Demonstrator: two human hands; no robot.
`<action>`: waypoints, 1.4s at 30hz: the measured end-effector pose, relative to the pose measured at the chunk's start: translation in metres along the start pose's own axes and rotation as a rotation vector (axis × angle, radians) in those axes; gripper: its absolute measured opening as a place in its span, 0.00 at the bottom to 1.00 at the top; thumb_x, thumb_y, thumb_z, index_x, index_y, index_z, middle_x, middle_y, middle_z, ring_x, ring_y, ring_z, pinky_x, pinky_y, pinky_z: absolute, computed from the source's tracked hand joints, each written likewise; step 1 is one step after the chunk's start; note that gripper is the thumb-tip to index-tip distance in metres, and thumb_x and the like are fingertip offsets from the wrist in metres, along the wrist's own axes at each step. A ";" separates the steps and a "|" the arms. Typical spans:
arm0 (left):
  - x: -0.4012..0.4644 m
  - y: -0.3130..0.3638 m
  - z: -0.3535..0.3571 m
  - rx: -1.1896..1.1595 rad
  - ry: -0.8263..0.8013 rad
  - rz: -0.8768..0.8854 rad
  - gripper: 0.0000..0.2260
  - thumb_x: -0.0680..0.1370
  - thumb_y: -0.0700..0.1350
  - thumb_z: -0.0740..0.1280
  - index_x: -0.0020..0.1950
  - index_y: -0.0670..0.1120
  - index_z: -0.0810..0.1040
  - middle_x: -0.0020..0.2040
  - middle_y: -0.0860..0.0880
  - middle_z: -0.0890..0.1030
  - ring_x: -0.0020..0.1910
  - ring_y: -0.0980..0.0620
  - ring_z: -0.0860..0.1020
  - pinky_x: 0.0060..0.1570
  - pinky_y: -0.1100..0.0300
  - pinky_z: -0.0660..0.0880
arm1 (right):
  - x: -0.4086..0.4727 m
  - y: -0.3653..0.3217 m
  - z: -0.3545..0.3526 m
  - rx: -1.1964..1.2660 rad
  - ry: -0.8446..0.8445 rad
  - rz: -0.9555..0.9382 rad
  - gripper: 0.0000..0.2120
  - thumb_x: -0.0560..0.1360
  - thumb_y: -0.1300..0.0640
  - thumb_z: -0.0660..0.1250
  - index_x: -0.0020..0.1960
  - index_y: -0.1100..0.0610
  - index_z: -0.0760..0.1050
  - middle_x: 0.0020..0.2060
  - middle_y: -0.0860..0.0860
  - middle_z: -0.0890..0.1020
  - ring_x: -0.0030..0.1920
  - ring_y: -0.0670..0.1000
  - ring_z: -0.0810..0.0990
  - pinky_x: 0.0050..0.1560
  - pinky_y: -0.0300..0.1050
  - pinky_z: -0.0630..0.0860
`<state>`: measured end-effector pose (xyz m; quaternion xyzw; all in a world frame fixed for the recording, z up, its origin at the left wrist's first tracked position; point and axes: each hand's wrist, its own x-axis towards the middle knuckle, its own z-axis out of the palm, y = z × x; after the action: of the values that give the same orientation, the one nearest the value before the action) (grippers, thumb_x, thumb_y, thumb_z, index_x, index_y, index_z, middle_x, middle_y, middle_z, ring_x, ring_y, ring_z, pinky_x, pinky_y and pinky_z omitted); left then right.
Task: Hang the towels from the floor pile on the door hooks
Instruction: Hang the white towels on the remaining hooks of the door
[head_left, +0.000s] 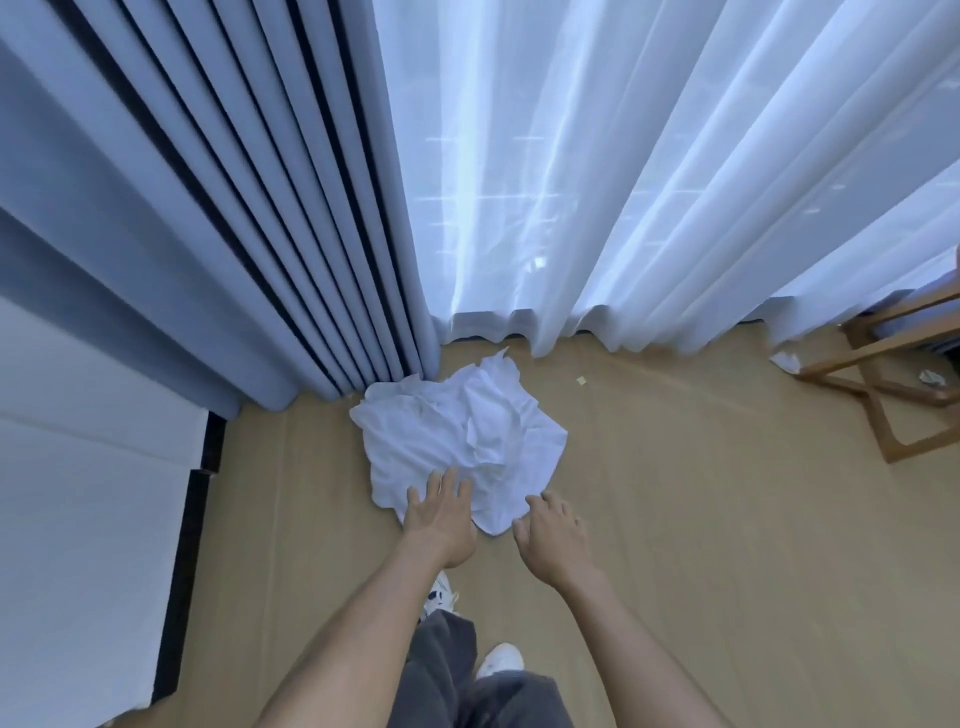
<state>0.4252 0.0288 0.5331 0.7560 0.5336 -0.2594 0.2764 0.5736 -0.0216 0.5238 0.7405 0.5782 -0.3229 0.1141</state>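
Towels (457, 436), white and crumpled into one heap, lie on the tan floor (701, 519) just in front of where the blue-grey curtain (208, 208) meets the sheer white curtain (597, 156). Over the heap's near edge the left hand (441, 519) reaches with fingers spread and straight, the tips over the cloth, grasping nothing. Just beside it the right hand (550, 535) hovers at the heap's near corner, fingers loosely bent, holding nothing. Below the arms are grey trousers (467, 675) and white shoes (501, 659). A wooden chair frame (883, 374) stands well off to the right, and a white bed edge (78, 467) runs along the left.
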 end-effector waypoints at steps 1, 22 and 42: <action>0.010 -0.002 0.003 -0.008 -0.008 -0.008 0.24 0.81 0.47 0.52 0.77 0.45 0.52 0.78 0.45 0.47 0.77 0.46 0.46 0.73 0.45 0.49 | 0.012 -0.001 0.004 0.000 -0.014 -0.005 0.22 0.81 0.48 0.52 0.72 0.56 0.60 0.73 0.53 0.61 0.71 0.55 0.61 0.66 0.49 0.62; 0.343 -0.090 0.279 -0.143 -0.155 -0.185 0.24 0.80 0.42 0.54 0.76 0.44 0.54 0.79 0.45 0.45 0.77 0.46 0.44 0.74 0.46 0.49 | 0.398 0.056 0.279 -0.128 -0.216 -0.160 0.20 0.80 0.54 0.54 0.70 0.57 0.63 0.76 0.55 0.52 0.69 0.61 0.61 0.60 0.54 0.66; 0.183 -0.106 0.090 -0.258 -0.023 -0.321 0.23 0.78 0.49 0.59 0.72 0.47 0.60 0.72 0.48 0.59 0.74 0.47 0.54 0.71 0.47 0.56 | 0.247 -0.091 0.075 -0.133 -0.076 -0.636 0.13 0.75 0.65 0.58 0.57 0.62 0.75 0.54 0.57 0.74 0.56 0.57 0.71 0.52 0.47 0.71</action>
<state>0.3700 0.1166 0.3283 0.6168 0.6727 -0.2382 0.3322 0.4934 0.1588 0.3337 0.5013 0.7957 -0.3310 0.0772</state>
